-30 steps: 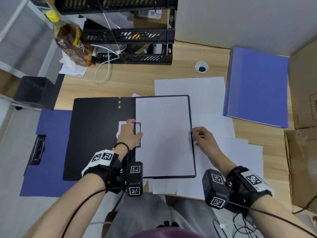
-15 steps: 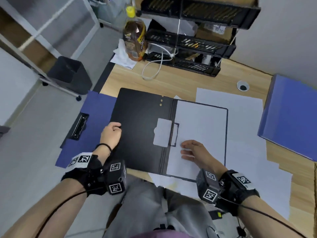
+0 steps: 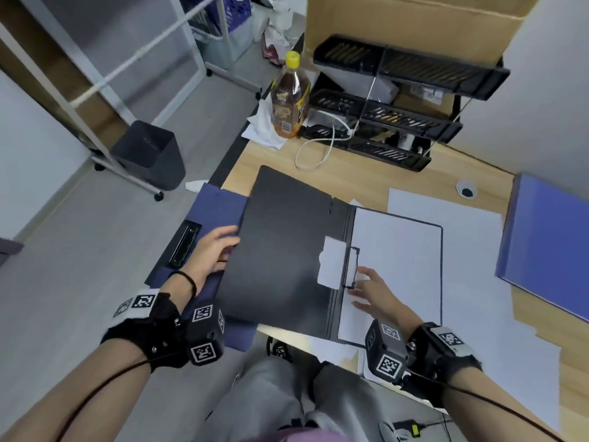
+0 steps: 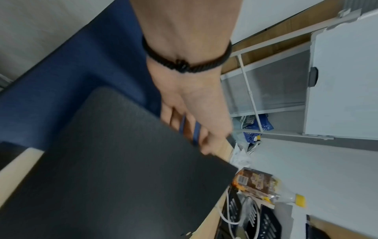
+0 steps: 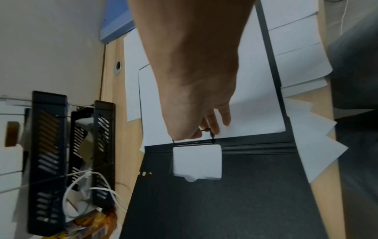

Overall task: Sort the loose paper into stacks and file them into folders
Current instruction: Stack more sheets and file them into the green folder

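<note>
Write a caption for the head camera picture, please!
Left hand lifts the black folder's cover while right hand presses the paper by the clip.

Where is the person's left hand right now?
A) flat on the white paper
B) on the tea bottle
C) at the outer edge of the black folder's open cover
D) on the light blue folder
C: the left hand grips the outer edge of the black folder, fingers tucked under its cover.

A black folder (image 3: 287, 250) lies open on the tabletop (image 3: 360, 183), its left cover lifted at the edge by the left hand's fingers (image 3: 228, 242), a white sheet (image 3: 398, 266) clipped in its right half under the right hand's fingers (image 3: 361, 283), loose white paper (image 3: 471, 301) spread beyond them, a blue folder (image 3: 548, 250) farther right.
</note>
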The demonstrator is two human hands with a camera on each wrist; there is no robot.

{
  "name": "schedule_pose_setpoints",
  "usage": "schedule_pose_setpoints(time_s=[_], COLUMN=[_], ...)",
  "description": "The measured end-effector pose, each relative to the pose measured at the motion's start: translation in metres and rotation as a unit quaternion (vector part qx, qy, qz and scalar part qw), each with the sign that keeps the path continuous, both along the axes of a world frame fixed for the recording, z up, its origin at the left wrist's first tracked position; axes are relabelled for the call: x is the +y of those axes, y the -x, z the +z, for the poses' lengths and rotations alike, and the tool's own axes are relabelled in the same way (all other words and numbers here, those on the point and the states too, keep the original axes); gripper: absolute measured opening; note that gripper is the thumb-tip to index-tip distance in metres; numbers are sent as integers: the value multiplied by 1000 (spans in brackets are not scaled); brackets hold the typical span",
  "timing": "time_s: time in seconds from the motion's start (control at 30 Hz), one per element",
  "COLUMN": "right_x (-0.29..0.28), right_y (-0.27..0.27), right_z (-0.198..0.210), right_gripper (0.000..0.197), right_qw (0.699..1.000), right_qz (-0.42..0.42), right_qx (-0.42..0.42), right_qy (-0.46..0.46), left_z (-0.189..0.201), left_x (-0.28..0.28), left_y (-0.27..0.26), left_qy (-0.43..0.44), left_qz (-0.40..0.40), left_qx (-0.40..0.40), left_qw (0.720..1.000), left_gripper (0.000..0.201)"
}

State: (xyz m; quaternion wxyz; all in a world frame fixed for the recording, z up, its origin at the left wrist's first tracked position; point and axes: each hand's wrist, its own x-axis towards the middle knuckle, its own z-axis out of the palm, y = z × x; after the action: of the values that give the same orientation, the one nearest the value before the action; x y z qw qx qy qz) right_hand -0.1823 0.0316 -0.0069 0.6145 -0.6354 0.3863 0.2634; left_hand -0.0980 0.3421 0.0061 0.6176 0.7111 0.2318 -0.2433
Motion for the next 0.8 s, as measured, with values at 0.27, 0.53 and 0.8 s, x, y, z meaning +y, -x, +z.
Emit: schedule_pose_setpoints(time_s=[0.27,0.53,0.8], right_x=[2,-45,-119], right_y=[-22,7,47], right_z=[51,98,69], right_gripper=[27,62,40], right_qw=[991,966,985], right_qz=[-25,-17,-154], right_qx=[-58,-118,-76], right_qy=[-120,-229,-9], left_z=[71,65,23], left_x=[-57,-163,-209], left_y=[-27,-12,2], left_qy=[268,299,117], left_qz=[-154,-340,-296], left_qx=[59,92,92], left_qw=[949,887,944], left_gripper=[46,48,25])
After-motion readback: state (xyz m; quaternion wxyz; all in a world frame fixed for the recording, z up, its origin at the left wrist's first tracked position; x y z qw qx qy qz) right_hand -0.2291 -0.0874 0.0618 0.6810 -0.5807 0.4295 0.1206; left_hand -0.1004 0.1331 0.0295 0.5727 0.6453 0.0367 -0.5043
